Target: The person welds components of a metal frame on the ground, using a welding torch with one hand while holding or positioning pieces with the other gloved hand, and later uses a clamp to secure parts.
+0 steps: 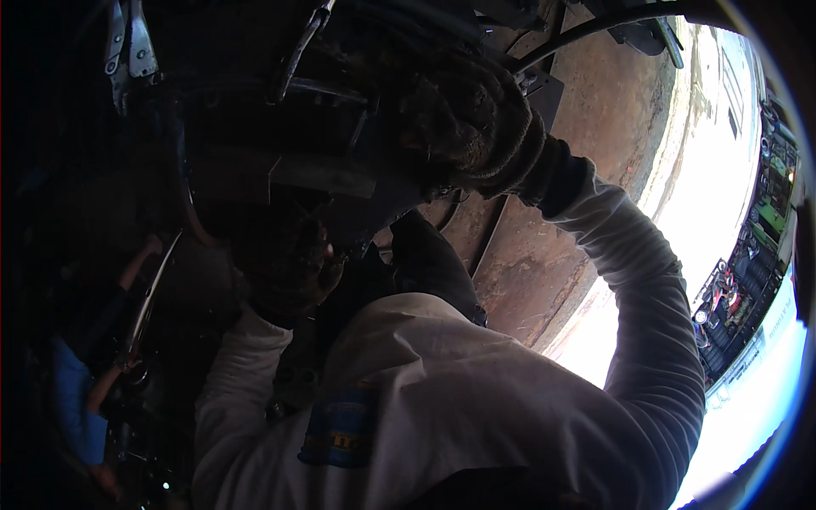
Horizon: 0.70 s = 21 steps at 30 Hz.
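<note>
My right hand (463,123), in a dirty knitted glove, reaches up to dark machine parts at the upper middle. Its fingers look curled, but what they hold is lost in shadow. Lower and to the left is my left hand (297,268), also gloved, with fingers bent close together beside a dark metal part. Whatever is in them cannot be made out. Between the two hands runs a grey flat-faced metal bar (323,177). Locking pliers (132,51) hang at the upper left, and a long metal tool or lever (302,51) slants down nearby.
A rusty brown metal panel (595,127) stands right of my right arm. A black hose (595,30) arches above it. At the left, another person in blue (81,399) has hands near a long shiny metal strip (153,289). Shelves of parts (748,263) line the far right.
</note>
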Tool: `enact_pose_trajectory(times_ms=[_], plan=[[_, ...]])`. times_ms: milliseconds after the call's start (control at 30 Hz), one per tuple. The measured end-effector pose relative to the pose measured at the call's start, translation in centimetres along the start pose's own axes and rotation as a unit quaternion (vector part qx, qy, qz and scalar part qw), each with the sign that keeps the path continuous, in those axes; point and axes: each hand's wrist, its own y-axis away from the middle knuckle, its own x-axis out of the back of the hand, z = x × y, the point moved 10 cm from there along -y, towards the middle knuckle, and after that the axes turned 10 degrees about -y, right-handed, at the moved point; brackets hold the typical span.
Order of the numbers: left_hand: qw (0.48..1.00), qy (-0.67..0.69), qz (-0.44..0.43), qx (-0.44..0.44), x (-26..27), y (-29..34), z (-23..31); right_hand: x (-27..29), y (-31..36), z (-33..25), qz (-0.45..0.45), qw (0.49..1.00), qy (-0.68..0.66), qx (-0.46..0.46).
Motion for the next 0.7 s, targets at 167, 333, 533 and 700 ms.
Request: enact_pose_trajectory(times_ms=[167,333,533,700], plan=[[1.000,0.028,0.011,-0.003,0.0,-0.2,0.0,-1.2,-0.3,0.1,-0.008,1.000,0.011,0.022],[1.000,0.017,0.013,0.005,-0.8,0.4,-0.2,-2.2,0.1,0.1,-0.029,0.999,0.015,0.039],[0.994,0.061,-0.085,0.045,-1.7,-0.3,-0.6,-2.0,-0.7,0.4,-0.012,0.998,-0.065,0.017],[0.998,0.060,-0.016,0.001,-1.2,0.1,-0.3,-1.9,-0.4,0.4,-0.027,0.997,-0.073,-0.026]])
